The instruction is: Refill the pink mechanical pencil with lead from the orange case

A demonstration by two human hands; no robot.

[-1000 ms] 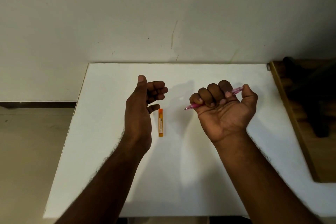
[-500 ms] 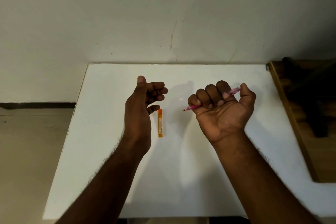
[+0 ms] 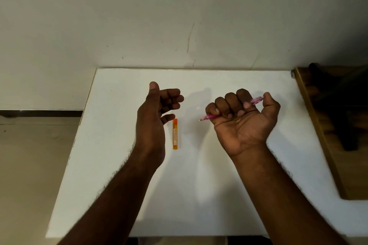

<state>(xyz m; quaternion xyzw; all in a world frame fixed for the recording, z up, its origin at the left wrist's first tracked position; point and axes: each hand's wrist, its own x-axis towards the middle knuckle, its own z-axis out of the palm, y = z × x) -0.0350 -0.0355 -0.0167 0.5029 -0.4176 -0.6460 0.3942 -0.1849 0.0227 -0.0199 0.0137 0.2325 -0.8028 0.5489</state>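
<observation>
The pink mechanical pencil [image 3: 256, 101] lies across my right hand [image 3: 244, 123], which is fisted around it palm up; its metal tip points left and its rear end sticks out by my thumb. The slim orange lead case [image 3: 175, 133] lies flat on the white table [image 3: 199, 195], lengthwise toward me, between my two hands. My left hand [image 3: 154, 119] hovers just left of the case, on edge, fingers loosely curled and apart, holding nothing. Its little finger is near the case's far end.
The table's far edge meets a scuffed white wall [image 3: 179, 16]. A wooden surface [image 3: 342, 145] with a dark object [image 3: 342, 105] on it borders the table on the right. Beige floor [image 3: 29, 165] lies beyond the table's left edge.
My right hand with the pencil has drifted slightly left and down. The left hand and the orange case have stayed put.
</observation>
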